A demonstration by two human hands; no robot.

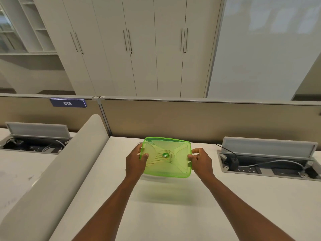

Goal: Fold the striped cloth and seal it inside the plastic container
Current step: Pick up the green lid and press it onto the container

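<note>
A translucent green lid [173, 148] covers a clear plastic container [151, 177] on the white desk [173, 214], near its far edge. Through the lid a folded striped cloth [156, 161] shows faintly inside. My left hand [135, 162] grips the lid's left edge, thumb on top. My right hand [201, 160] grips the right edge the same way. A round green sticker sits at the lid's middle. The container's walls are mostly hidden under the lid and my hands.
A beige partition [208, 119] runs behind the desk. A curved grey divider [60, 171] stands on the left. An open cable tray [267, 164] with sockets and a black plug lies at the right; another cable tray [34, 143] lies at the far left.
</note>
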